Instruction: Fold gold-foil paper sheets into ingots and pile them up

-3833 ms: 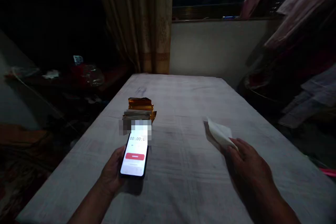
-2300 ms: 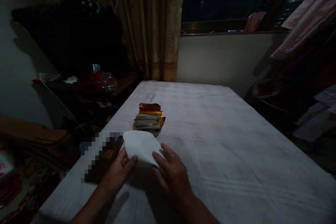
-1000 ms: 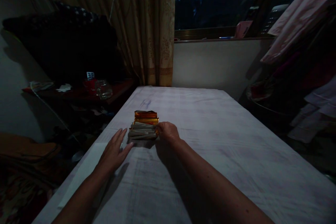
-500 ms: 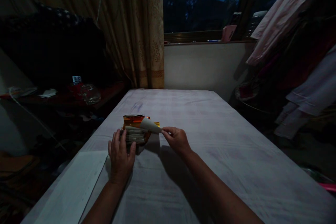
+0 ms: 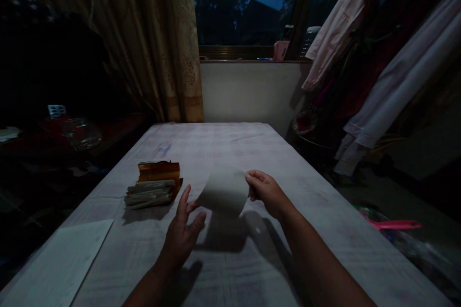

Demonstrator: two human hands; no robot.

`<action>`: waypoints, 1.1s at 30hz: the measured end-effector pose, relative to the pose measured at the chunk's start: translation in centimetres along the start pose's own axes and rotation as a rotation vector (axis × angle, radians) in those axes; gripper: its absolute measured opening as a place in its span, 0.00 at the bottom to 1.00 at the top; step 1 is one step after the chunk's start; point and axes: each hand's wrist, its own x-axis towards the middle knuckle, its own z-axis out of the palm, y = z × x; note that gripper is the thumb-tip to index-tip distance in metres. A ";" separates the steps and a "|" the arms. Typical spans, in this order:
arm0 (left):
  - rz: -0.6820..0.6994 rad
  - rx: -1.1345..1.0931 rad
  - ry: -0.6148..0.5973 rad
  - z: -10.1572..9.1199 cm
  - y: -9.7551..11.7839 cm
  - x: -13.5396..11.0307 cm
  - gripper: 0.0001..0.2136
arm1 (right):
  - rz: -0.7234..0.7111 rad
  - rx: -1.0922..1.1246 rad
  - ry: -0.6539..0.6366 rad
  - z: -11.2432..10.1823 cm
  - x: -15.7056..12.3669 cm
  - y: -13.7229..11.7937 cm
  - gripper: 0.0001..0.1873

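Observation:
My right hand (image 5: 264,191) pinches one edge of a pale sheet of paper (image 5: 224,190) and holds it curved above the table (image 5: 252,153). My left hand (image 5: 183,231) is raised with fingers apart, its fingertips at the sheet's lower left corner. A stack of papers (image 5: 149,193) with a shiny gold-orange wrapper (image 5: 158,171) lies on the table to the left of both hands. The room is dim.
A flat white sheet (image 5: 57,264) lies at the table's near left corner. A curtain (image 5: 158,43) hangs behind. Clothes (image 5: 378,72) hang at the right. A dark side shelf with a glass jar (image 5: 81,135) stands left. A pink object (image 5: 394,224) lies on the floor at the right.
My right hand pulled a sheet off the stack and carried it right and toward me. My left hand left the stack and rose to the sheet. The view turned right.

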 end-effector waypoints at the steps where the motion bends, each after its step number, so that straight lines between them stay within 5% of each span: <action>1: -0.049 -0.012 0.011 0.3 0.0 0.0 0.35 | 0.019 -0.058 0.017 0.1 0.6 0.9 0.20; 4: -0.056 0.097 0.097 0.7 -0.5 0.0 0.30 | 0.043 -0.201 0.094 0.5 2.1 3.6 0.17; 7: 0.168 0.313 0.132 0.5 -0.9 0.1 0.20 | 0.048 -0.373 0.179 0.4 3.1 5.3 0.11; 10: 0.502 0.542 -0.010 0.5 -1.1 0.6 0.15 | 0.040 -0.540 0.230 -0.1 3.6 5.8 0.09; 13: 0.694 0.732 -0.253 0.9 -1.2 1.7 0.17 | 0.011 -0.670 0.256 -0.5 3.5 5.5 0.14; 18: 0.662 0.871 -0.427 1.9 -1.9 3.4 0.22 | -0.150 -0.784 0.232 -0.3 1.1 5.7 0.19; 22: 0.595 0.907 -0.481 2.1 -1.7 2.6 0.24 | -0.538 -0.907 -0.064 0.2 -2.4 7.0 0.23; 27: 0.644 0.865 -0.407 1.9 -0.2 0.2 0.20 | -0.519 -1.033 -0.285 0.4 -5.1 7.6 0.34; 33: 0.673 0.792 -0.396 2.1 1.2 -0.1 0.13 | -0.627 -1.041 -0.283 0.6 -5.1 7.7 0.25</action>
